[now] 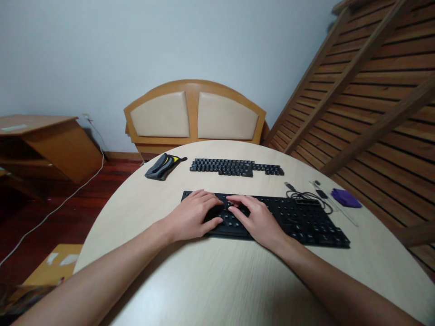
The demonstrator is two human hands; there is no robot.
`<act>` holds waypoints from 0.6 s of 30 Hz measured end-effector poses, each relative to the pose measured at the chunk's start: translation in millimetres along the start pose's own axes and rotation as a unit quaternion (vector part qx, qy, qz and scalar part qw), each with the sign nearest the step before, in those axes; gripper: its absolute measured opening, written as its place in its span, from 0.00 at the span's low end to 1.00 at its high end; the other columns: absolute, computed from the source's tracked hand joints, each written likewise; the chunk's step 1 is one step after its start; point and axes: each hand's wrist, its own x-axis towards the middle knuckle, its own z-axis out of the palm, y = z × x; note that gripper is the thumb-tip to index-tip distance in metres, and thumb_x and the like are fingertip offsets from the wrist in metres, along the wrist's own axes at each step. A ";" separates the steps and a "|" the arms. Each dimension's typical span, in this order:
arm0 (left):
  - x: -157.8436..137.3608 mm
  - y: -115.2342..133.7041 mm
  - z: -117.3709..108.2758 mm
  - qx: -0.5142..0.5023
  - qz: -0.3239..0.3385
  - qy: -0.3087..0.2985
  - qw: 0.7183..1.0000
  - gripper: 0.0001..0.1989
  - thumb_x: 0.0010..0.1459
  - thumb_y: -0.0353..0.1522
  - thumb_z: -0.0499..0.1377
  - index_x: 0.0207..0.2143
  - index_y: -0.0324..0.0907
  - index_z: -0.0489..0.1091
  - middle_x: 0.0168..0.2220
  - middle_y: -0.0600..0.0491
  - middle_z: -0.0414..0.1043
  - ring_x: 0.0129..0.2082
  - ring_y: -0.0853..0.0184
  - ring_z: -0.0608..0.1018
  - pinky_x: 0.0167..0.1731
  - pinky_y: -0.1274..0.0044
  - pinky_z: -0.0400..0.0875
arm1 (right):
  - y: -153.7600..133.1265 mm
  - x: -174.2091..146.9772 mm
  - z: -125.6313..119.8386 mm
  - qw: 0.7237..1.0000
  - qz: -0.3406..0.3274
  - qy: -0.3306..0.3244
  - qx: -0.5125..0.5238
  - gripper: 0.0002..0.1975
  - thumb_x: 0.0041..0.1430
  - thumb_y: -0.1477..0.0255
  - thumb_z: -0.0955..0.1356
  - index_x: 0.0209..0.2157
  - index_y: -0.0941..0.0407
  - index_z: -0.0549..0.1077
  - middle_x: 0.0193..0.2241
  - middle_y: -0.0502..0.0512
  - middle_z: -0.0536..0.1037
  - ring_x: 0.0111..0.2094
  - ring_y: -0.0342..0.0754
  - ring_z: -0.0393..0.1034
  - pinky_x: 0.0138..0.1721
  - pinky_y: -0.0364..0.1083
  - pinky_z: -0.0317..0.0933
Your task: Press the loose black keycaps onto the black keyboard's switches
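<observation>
A black keyboard (288,219) lies across the round table in front of me, with many of its key positions showing bare switches. My left hand (195,213) rests on its left part, fingers stretched over the keys and thumb apart near the front edge. Just to the right, my right hand (258,219) is in a pinch, thumb and index finger closing on a small dark keycap (230,204) at the keyboard's surface. Whether the keycap is off the switch I cannot tell. Behind the keyboard, loose black keycaps (222,167) lie in keyboard-like rows.
On the pale table (204,280), a dark grey and yellow pouch (165,166) lies at the back left. A coiled black cable (299,194), a thin light rod (343,212) and a purple cloth (345,198) are at the right. A wooden headboard (192,113) stands behind.
</observation>
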 end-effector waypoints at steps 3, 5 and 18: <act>0.6 5.1 4.5 -0.025 -0.031 0.028 0.999 0.11 0.65 0.37 0.58 0.46 0.41 0.71 0.44 0.48 0.77 0.46 0.58 0.77 0.51 0.65 0.68 | -0.2 -0.9 0.7 1.000 0.010 0.005 0.008 0.06 0.63 0.72 0.70 0.43 0.53 0.76 0.39 0.53 0.81 0.40 0.51 0.75 0.45 0.51 0.67; -0.2 6.5 8.0 -0.049 -0.059 0.043 0.996 0.09 0.65 0.36 0.58 0.45 0.42 0.72 0.42 0.50 0.78 0.44 0.59 0.78 0.47 0.67 0.70 | -1.4 -1.3 -0.4 1.000 -0.002 0.005 0.018 0.05 0.63 0.72 0.70 0.41 0.53 0.77 0.38 0.52 0.82 0.41 0.50 0.75 0.46 0.51 0.66; 0.7 10.0 17.4 -0.150 -0.148 0.075 0.975 0.04 0.62 0.34 0.59 0.39 0.45 0.70 0.37 0.54 0.77 0.37 0.62 0.78 0.38 0.72 0.68 | -2.6 -1.0 -2.7 0.997 -0.043 -0.005 0.065 0.09 0.65 0.76 0.68 0.42 0.51 0.79 0.41 0.51 0.83 0.43 0.49 0.76 0.47 0.49 0.66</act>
